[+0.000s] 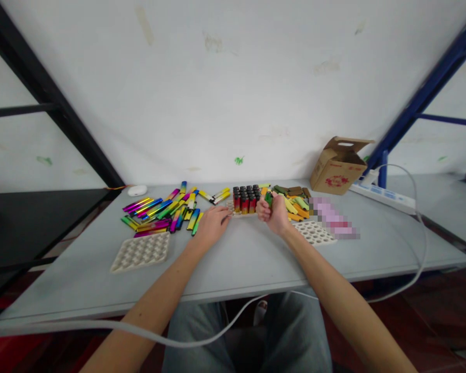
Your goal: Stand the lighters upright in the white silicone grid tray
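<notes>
My left hand (213, 224) rests low on the table, its bent fingers at the left front corner of a white perforated tray (244, 215). A small dark gap or sliver shows by its thumb. Upright in the tray stand several red-and-yellow cylinders (245, 203) with black tops, like lighters. My right hand (274, 211) is closed around a green cylinder (269, 199) with a dark top, just right of the tray. The fist hides its lower part. Left of my left hand lie many shiny multicoloured sleeves (165, 208); beyond my right hand are yellow, orange and dark green ones (295, 203).
A second white holed tray (142, 252) lies at the left front, another (314, 233) at the right. A cardboard box (336, 168), a power strip (384, 197) and a blurred pink item (332, 216) are on the right. A white cable (202, 343) crosses in front.
</notes>
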`<state>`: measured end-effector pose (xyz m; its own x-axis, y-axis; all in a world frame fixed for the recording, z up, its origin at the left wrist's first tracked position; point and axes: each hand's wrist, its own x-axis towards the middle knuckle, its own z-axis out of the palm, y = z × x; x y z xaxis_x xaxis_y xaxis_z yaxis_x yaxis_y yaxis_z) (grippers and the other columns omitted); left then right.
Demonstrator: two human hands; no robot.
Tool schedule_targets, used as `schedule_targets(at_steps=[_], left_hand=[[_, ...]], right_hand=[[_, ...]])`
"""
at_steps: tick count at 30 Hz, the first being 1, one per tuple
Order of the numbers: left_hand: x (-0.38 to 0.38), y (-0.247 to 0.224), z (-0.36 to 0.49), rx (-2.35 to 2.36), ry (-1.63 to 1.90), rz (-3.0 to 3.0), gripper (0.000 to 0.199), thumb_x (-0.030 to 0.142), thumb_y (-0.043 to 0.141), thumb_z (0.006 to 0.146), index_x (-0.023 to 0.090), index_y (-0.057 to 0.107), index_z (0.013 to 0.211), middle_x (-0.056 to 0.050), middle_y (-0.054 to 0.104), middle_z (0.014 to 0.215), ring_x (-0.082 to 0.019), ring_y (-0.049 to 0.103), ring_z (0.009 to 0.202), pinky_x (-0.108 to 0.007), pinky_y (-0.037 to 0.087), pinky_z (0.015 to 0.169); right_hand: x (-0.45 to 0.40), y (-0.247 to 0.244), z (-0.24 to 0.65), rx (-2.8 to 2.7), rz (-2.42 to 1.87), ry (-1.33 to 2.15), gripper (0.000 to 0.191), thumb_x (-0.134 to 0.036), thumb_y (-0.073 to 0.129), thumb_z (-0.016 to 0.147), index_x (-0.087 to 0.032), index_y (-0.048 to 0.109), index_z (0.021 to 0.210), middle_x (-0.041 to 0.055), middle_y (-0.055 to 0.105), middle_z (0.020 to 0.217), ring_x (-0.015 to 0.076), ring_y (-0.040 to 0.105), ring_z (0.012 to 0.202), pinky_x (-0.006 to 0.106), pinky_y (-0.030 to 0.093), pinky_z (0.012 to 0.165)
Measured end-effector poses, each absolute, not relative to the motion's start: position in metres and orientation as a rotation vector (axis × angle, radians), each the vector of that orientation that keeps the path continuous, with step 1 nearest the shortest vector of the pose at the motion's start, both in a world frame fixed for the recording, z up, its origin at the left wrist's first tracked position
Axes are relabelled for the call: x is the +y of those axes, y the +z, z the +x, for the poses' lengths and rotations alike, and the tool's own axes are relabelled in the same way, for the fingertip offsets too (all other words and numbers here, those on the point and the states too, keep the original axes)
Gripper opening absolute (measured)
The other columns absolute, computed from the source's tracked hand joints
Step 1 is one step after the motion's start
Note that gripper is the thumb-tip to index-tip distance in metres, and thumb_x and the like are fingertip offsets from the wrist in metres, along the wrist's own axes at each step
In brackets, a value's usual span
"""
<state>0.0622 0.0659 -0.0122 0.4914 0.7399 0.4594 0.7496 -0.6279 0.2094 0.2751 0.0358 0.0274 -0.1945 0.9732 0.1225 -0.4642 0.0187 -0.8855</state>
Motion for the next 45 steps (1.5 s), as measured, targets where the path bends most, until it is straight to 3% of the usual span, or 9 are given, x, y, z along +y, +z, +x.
schedule_targets(at_steps=[5,16,30,35,40,45], left_hand=[[0.067,-0.014,0.062,-1.348,-0.841,-2.7,0.025,0.021,0.053,0.089,0.021,0.074,0.103,-0.007,0.071,0.109,-0.024,0.064,0.101,-0.04,0.05,0.094],[0.065,-0.01,0.063,-1.362,-0.805,-2.705,0.026,0.019,0.053,0.089,0.02,0.073,0.105,-0.007,0.071,0.111,-0.024,0.064,0.101,-0.039,0.05,0.093],[0.063,-0.01,0.063,-1.342,-0.809,-2.699,0.024,0.017,0.054,0.087,0.018,0.074,0.102,-0.009,0.071,0.109,-0.026,0.064,0.1,-0.041,0.051,0.092],[0.064,-0.012,0.065,-1.329,-0.903,-2.66,0.021,0.017,0.057,0.085,0.018,0.074,0.098,-0.009,0.071,0.109,-0.026,0.064,0.099,-0.042,0.051,0.092],[0.056,-0.002,0.068,-1.248,-1.269,-2.605,0.018,0.023,0.057,0.087,0.016,0.072,0.094,-0.009,0.073,0.095,-0.024,0.066,0.093,-0.04,0.052,0.089],[0.036,0.012,0.078,-0.899,-1.483,-2.766,0.018,0.032,0.062,0.087,0.018,0.067,0.097,-0.008,0.072,0.094,-0.02,0.067,0.09,-0.035,0.053,0.085]], right_hand=[[0.033,0.04,0.278,-0.852,-0.596,1.728,0.045,-0.057,0.036,0.084,-0.022,0.028,0.056,-0.0089,0.015,0.048,0.0077,0.009,0.04,0.018,0.013,0.034],[0.034,0.022,0.269,-1.111,-0.722,1.576,0.042,-0.056,0.037,0.083,-0.022,0.034,0.059,-0.0086,0.018,0.05,0.0072,0.01,0.042,0.017,0.013,0.037],[0.03,0.034,0.269,-0.956,-0.638,1.903,0.043,-0.055,0.031,0.087,-0.022,0.031,0.06,-0.0087,0.016,0.05,0.0082,0.007,0.042,0.017,0.012,0.034],[0.028,0.037,0.271,-0.972,-0.615,1.828,0.038,-0.052,0.036,0.084,-0.019,0.049,0.07,-0.0044,0.032,0.055,0.0092,0.028,0.045,0.017,0.023,0.038],[0.029,0.036,0.269,-1.07,-0.628,1.591,0.024,-0.038,0.055,0.077,-0.018,0.062,0.086,-0.0002,0.051,0.068,0.0122,0.05,0.06,0.021,0.039,0.049],[0.029,0.029,0.264,-1.277,-0.732,1.233,0.025,-0.04,0.071,0.073,-0.02,0.068,0.089,0.0018,0.068,0.077,0.0165,0.062,0.074,0.031,0.051,0.075]])
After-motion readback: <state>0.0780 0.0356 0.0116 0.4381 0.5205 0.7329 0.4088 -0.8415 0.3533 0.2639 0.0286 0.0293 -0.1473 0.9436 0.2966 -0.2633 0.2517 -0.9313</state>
